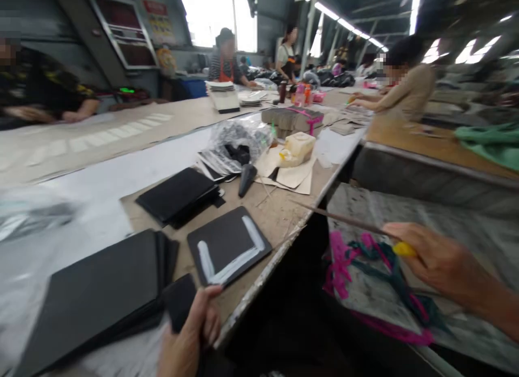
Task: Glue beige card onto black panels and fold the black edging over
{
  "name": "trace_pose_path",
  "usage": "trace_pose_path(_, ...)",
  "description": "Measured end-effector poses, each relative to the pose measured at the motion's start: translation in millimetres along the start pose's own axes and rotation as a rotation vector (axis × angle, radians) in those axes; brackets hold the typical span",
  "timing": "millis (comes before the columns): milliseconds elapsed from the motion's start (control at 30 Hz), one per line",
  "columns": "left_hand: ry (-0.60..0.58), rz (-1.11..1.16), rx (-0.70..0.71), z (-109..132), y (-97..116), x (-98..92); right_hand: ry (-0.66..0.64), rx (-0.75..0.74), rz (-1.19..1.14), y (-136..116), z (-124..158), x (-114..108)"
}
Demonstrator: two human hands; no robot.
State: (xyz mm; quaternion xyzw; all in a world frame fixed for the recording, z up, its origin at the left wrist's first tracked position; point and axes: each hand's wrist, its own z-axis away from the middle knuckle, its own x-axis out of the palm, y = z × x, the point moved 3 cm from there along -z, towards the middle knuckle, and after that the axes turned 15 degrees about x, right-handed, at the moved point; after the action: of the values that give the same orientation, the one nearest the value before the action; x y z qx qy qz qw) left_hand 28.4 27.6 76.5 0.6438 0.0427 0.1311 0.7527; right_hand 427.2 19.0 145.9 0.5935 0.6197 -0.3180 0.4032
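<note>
the left hand (190, 333) sat at the near edge of the long beige worktable (279, 217), thumb and fingers pinched shut on a small black flat piece with rounded corners (180, 306), which lay against the front corner of a big stack of black rectangular panels (101, 296). just beyond that piece, flat on the table and near its edge, lay a single black rectangular panel with a white u-shaped smear along three sides (227, 246). the right hand (438, 263) was held out past the table edge, over a low grey mottled surface (405, 204), its fingers closed around the yellow grip of a thin brown stick tool (344, 219) — the shaft ran up and left, its tip just over the table edge and apart from the smeared panel. below that hand lay a tangle of pink and teal straps (365, 263). farther up the table were a smaller stack of black sheets (178, 196), a black cone-shaped object (245, 179), a crumpled clear plastic bag (241, 136) and a pale yellow plastic jug (298, 148) on tan paper. other people sat at the far tables — one in a beige top (409, 87) to the right, one with a dark sleeve (48, 90) at the left, where much was blurred.
</note>
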Motion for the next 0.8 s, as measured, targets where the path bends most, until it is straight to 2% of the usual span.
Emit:
trace_pose_path(67, -0.084, 0.203, -0.12, -0.6, -0.3, 2.0, 0.008, -0.348, -0.142, -58.7, -15.1, -7.7)
trace_pose_path(133, -0.15, 0.344, -0.195, -3.7, -0.2, -2.5, 0.013, -0.559, -0.285, -101.9, -24.9, -12.3)
trace_pose_path(233, -0.162, 0.507, -0.283, -4.6, 0.4, -23.0, 0.012, -0.697, -0.42, -140.7, -41.1, -4.2)
trace_pose_path(300, -0.124, 0.528, -0.256, -2.6, 3.3, -41.3, -0.004, -0.717, -0.458, -156.6, -54.8, 9.0)
trace_pose_path(367, -0.056, 0.444, -0.17, -1.5, 7.4, -58.5, -0.021, -0.633, -0.494, -167.8, -70.4, 22.6)
trace_pose_path(433, 0.049, 0.318, -0.065, -3.5, 11.5, -71.2, -0.091, -0.413, -0.555, -176.0, -85.6, 33.6)
trace_pose_path(500, 0.161, 0.207, 0.014, -8.6, 14.1, -76.9, -0.314, -0.099, -0.667, -182.6, -95.6, 43.4)
trace_pose_path(600, 0.233, 0.088, 0.054, -19.1, 14.2, -72.3, -0.808, 0.309, -0.924, -195.0, -94.5, 53.9)
trace_pose_path(633, 0.232, 0.06, 0.063, -22.8, 13.9, -68.4, -0.917, 0.372, -0.984, -199.2, -92.9, 55.1)
trace_pose_path(700, 0.198, 0.029, 0.081, -30.2, 13.5, -59.5, -1.0, 0.379, -0.973, -204.4, -92.9, 57.8)
trace_pose_path(800, 0.143, 0.029, 0.113, -40.8, 14.6, -48.9, -0.885, 0.301, -0.741, -201.5, -100.9, 67.9)
